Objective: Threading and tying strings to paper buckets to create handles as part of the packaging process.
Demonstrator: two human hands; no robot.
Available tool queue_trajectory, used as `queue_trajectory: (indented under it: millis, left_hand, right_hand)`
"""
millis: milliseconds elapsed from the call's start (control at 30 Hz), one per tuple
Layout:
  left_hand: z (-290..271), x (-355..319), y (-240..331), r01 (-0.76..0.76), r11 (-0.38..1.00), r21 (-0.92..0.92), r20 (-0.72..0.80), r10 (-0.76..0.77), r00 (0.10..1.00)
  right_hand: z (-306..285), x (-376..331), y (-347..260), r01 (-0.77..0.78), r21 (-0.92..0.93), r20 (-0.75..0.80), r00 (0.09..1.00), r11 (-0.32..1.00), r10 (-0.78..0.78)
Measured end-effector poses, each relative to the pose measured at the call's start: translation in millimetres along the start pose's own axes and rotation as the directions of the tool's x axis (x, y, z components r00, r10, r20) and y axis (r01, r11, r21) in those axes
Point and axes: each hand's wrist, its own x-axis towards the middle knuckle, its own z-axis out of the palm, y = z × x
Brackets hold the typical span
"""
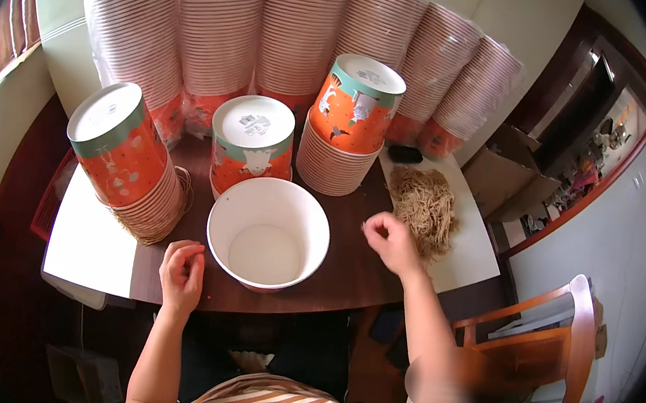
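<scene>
A large paper bucket (304, 215), white inside, stands mouth up at the table's front middle. My left hand (182, 272) is just left of it, with fingers curled together; whatever they may hold does not show. To the bucket's right is my right hand (391, 242), raised near a heap of tan paper strings (426, 204), its fingers drawn into a pinch. Anything between those fingertips is too small to make out. Behind the bucket, upside-down orange and green paper buckets form a middle stack (253, 159), a left stack (126, 161) and a right stack (350, 130).
Tall plastic-wrapped stacks of paper buckets (219, 29) line the back of the brown table (338, 282). A small black object (405, 154) lies behind the strings. Tan strings (182, 194) also hang around the left stack. A wooden chair (559, 352) stands at the right.
</scene>
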Motion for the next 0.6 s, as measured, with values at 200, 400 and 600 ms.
queue_trajectory:
  millis: [200, 400, 600]
  left_hand:
    - [4, -27, 52, 0.004, 0.991, -0.133, 0.210, 0.024, 0.977]
    - [23, -50, 91, 0.609, 0.700, -0.373, 0.643, -0.278, 0.714]
    - [14, -39, 96, 0.788, 0.567, -0.241, 0.749, -0.407, 0.522]
  right_hand:
    - [32, -72, -41, -0.196, 0.539, 0.347, 0.938, 0.819, -0.004]
    - [64, -88, -77, -0.202, 0.373, 0.517, 0.855, 0.906, -0.022]
    - [82, -93, -90, 0.043, 0.193, 0.478, 0.869, 0.980, -0.132]
